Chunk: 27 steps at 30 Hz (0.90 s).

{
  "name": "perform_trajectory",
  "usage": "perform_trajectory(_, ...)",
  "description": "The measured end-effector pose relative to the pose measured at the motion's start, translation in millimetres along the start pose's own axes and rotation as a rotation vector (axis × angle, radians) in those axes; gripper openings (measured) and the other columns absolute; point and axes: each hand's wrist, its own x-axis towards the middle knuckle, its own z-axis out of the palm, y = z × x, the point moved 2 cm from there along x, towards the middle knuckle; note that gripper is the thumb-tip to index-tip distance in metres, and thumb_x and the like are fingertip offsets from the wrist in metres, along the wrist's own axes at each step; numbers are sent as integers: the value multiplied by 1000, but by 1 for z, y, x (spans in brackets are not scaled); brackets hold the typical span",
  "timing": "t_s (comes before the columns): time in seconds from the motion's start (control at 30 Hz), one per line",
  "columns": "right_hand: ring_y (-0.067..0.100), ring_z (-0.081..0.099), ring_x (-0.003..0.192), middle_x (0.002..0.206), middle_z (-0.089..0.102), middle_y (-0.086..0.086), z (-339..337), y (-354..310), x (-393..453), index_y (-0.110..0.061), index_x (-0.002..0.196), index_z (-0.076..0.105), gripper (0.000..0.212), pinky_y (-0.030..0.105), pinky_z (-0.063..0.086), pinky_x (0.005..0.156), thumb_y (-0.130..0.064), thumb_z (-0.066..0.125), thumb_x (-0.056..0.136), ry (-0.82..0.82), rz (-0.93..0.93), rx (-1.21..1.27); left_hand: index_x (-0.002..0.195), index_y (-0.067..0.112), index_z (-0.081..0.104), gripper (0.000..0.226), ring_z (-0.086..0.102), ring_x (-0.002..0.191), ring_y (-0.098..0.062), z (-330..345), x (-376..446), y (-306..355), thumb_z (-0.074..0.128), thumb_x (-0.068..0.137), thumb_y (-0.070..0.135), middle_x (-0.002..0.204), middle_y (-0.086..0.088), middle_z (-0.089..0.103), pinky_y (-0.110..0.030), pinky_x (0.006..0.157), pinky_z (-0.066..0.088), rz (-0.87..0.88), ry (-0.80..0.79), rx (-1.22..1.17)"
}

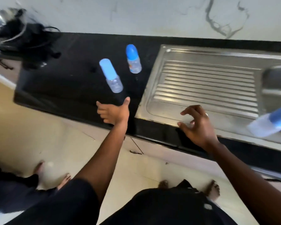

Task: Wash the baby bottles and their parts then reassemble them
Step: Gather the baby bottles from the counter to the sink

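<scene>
Two clear baby bottles stand on the black counter (63,82). The nearer bottle (111,76) has a light blue cap; the farther bottle (133,60) has a darker blue cap. A third bottle (271,121) with a blue cap lies blurred at the right on the steel drainboard (206,83). My left hand (114,112) reaches out open just below the nearer bottle, not touching it. My right hand (195,123) hovers over the drainboard's front edge with fingers loosely curled, holding nothing.
The sink basin (277,82) lies at the far right. A black appliance with cords (23,39) occupies the counter's back left corner. Another person's feet (52,174) stand on the tiled floor to my left.
</scene>
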Motion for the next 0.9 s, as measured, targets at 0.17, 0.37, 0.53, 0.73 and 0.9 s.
perform_trajectory(0.17,18,57,100,114,52,-3,3,-9,8,-18,104,68,26,40,57,74,-20,79,81,-8,-18,30,156,16,15,119,30,141,-33,24,44,24,84,67,55,157,-10,29,-51,112,27,114,-150,0)
perform_trajectory(0.37,16,58,98,112,53,-6,-21,-8,-3,-19,104,69,23,35,58,74,-24,78,83,20,38,57,134,30,49,69,46,128,-25,45,78,37,83,74,35,131,2,56,-43,109,35,136,-259,-170)
perform_trajectory(0.53,10,58,102,111,57,-9,-45,-6,0,-24,105,65,27,22,56,70,-36,76,83,100,180,204,102,28,63,51,65,92,-11,48,7,39,87,64,52,94,11,68,-34,86,54,397,-384,-336)
perform_trajectory(0.73,9,60,114,119,65,-3,-60,-17,12,-28,129,53,60,28,53,88,-50,74,77,-1,323,582,110,29,67,57,51,62,4,48,-145,40,93,60,36,93,13,70,-16,58,42,749,-952,-307)
perform_trajectory(0.9,26,65,83,88,68,4,-80,0,-7,-14,101,62,39,45,52,75,-43,78,81,226,328,425,141,34,44,99,53,86,-6,54,-173,46,93,56,41,122,25,56,-16,75,48,877,-1134,-116)
